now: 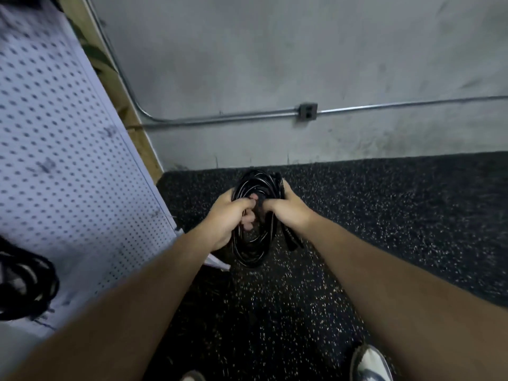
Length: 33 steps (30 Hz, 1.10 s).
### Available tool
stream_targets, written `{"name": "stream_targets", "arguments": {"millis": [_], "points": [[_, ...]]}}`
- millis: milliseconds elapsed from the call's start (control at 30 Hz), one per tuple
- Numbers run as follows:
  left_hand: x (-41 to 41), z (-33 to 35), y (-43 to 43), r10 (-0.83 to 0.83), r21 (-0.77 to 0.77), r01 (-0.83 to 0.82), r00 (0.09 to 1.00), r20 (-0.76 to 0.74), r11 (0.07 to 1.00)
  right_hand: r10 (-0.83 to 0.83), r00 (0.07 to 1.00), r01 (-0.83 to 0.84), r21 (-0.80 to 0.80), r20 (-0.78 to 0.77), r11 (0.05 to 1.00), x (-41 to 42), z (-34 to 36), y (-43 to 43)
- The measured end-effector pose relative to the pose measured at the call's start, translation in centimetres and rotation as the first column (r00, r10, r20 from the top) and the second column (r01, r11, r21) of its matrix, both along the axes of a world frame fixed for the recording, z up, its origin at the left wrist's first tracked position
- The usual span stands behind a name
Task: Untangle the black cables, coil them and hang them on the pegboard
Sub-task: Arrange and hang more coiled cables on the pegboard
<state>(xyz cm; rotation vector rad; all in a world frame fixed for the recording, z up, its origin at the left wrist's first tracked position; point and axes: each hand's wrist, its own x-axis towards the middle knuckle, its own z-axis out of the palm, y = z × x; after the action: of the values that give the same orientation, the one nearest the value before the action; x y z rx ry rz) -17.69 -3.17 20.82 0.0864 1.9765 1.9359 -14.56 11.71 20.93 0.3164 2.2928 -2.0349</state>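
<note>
A coil of black cable hangs in front of me over the dark speckled floor. My left hand grips the coil's left side, fingers curled through the loops. My right hand grips the right side near the top. A loose black end dangles below my right hand. The white pegboard stands at the left, tilted in view. Another black cable coil hangs on it at the lower left edge.
A grey concrete wall lies ahead with a metal conduit and an outlet box. A wooden frame borders the pegboard. My shoes show at the bottom on the speckled floor.
</note>
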Motion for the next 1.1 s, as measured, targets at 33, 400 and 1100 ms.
{"name": "stream_targets", "arguments": {"millis": [33, 400, 1100], "points": [[0.6, 2.0, -0.5, -0.002, 0.001, 0.002, 0.999, -0.034, 1.0, 0.016, 1.0, -0.016, -0.029, -0.009, 0.999, 0.5, 1.6, -0.4], [5.2, 9.8, -6.5, 0.177, -0.217, -0.358, 0.798, -0.576, 0.908, 0.093, 0.982, -0.113, -0.112, -0.167, 0.987, 3.7, 11.1, -5.8], [5.3, 8.5, -16.8, 0.271, -0.056, -0.287, 0.942, -0.199, 0.956, 0.081, 0.974, -0.08, 0.016, -0.211, 0.997, -0.5, 8.0, -17.5]]}}
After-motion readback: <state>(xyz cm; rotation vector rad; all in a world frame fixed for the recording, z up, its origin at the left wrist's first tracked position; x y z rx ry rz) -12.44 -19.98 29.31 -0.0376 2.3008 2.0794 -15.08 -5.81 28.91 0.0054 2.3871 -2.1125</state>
